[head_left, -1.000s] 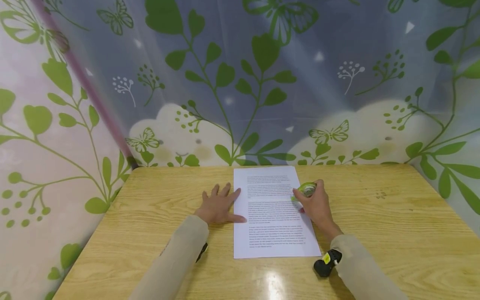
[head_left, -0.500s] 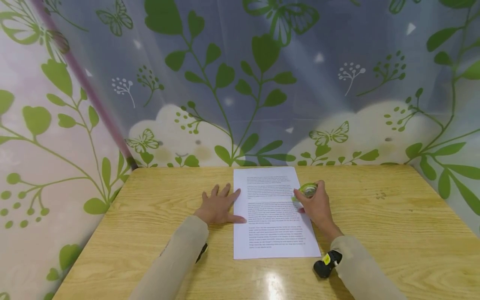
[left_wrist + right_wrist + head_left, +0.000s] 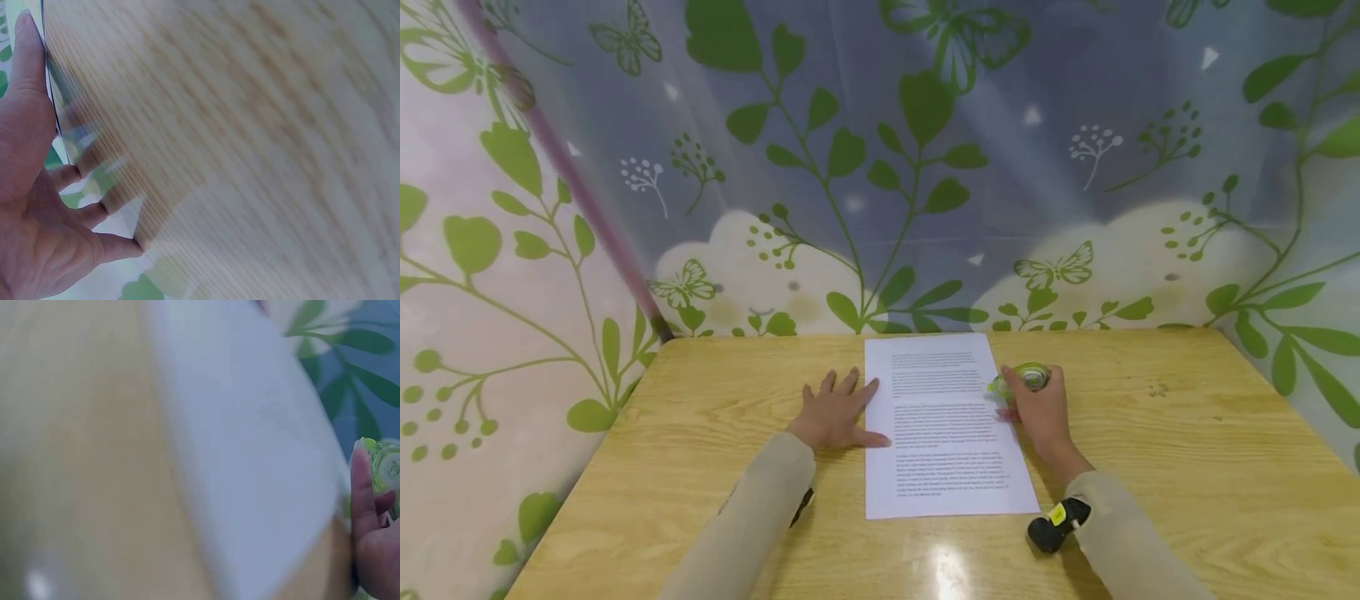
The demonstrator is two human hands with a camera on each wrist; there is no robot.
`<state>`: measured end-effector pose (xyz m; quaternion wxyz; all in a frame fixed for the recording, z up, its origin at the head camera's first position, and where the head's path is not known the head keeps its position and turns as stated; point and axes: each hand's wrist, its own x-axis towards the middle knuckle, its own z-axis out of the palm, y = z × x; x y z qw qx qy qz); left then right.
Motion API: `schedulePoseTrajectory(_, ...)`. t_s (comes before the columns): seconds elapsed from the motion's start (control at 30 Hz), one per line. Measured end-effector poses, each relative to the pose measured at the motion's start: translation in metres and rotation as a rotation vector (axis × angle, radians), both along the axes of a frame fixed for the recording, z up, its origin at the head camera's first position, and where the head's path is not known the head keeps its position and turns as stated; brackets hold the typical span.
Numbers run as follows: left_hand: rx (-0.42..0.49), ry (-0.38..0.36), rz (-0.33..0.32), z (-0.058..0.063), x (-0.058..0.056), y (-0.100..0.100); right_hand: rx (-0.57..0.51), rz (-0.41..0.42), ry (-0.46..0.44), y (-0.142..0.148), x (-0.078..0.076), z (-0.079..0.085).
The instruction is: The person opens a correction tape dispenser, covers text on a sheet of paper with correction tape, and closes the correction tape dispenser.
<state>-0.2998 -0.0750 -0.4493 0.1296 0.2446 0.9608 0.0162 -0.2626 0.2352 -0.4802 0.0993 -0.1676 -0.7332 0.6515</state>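
A printed sheet of white paper [image 3: 951, 433] lies upright on the wooden table. My left hand [image 3: 835, 417] is spread flat at its left edge, thumb and index finger over the margin. In the left wrist view, the left hand [image 3: 37, 187] shows fingers straight and apart against the tabletop. By the paper's right edge, my right hand [image 3: 1042, 414] grips a clear green correction tape [image 3: 1030, 377], its tip overlapping the ends of the text lines. The right wrist view catches the correction tape [image 3: 389, 467] at the right border, held by the right hand [image 3: 375, 531].
The wooden table [image 3: 1187, 450] reaches back to a leaf-patterned curtain [image 3: 1075, 167]. Another patterned cloth [image 3: 497, 250] hangs at the left. A black wrist camera [image 3: 1048, 533] sits at the right cuff, just beyond the paper's lower right corner.
My right hand has shifted slightly right and turned, with the correction tape tilting along in its grip. The left hand and the paper have stayed in place.
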Motion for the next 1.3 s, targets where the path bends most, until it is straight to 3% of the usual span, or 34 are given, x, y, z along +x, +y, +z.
schedulePoseTrajectory(0.07, -0.001, -0.003, -0.001, 0.000, 0.000, 0.000, -0.117, -0.055, -0.008, 0.005, 0.001, 0.002)
schedulePoseTrajectory(0.17, -0.004, 0.000, 0.000, 0.000, 0.001, -0.001, -0.173, -0.101, -0.031, 0.009, 0.005, 0.007)
schedulePoseTrajectory(0.37, 0.005, -0.006, 0.000, 0.001, 0.001, -0.001, -0.133, -0.094, 0.006, -0.003, 0.005, 0.017)
schedulePoseTrajectory(0.57, 0.007, -0.004, -0.007, 0.001, 0.001, -0.002, -0.080, 0.006, 0.020, -0.037, 0.001, 0.024)
schedulePoseTrajectory(0.87, 0.005, 0.008, -0.003, 0.000, 0.000, 0.000, 0.020, 0.146, 0.038, -0.099, -0.005, 0.010)
schedulePoseTrajectory(1.03, -0.012, 0.014, -0.001, -0.002, -0.001, 0.001, 0.103, 0.160, 0.019, -0.121, -0.011, 0.003)
schedulePoseTrajectory(1.3, -0.028, 0.026, -0.002, -0.002, -0.001, 0.000, 0.119, 0.146, 0.040, -0.130, -0.012, 0.000)
